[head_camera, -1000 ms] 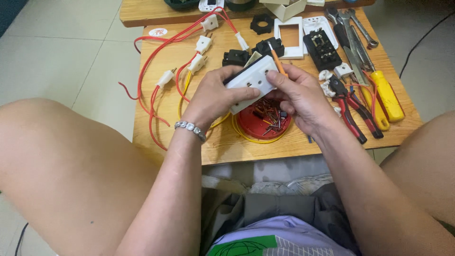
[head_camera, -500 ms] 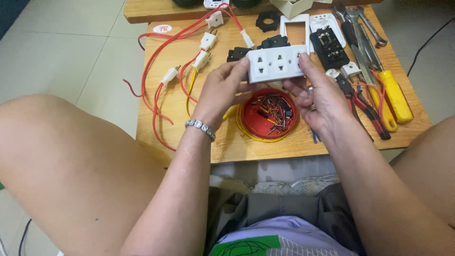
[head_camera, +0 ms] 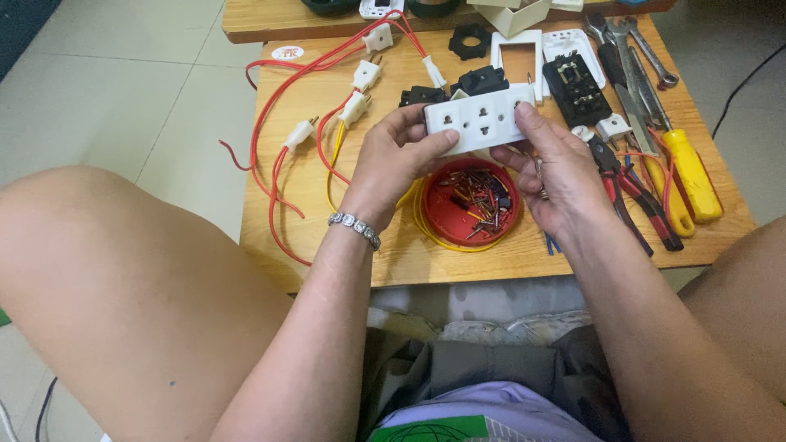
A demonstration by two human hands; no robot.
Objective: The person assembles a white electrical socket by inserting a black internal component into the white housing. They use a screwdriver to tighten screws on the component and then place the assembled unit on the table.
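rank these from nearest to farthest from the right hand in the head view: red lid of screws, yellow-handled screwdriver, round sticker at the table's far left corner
From the right hand:
1. Red lid of screws, just left of the hand, partly under it.
2. Yellow-handled screwdriver, off to the right by the table edge.
3. Round sticker, far left corner, beyond the red wires.

Low wooden bench over pale tiled floor. Near its front edge, a red round lid filled with small screws and bits of metal. At left, red wires looping across the top, ending in small white plugs. Toward the back, a black ring-shaped part, a white rectangular frame and a black socket insert. At right, a yellow-handled screwdriver, red-handled pliers just beside it, and steel wrenches further back. Behind, a second wooden surface with more parts.
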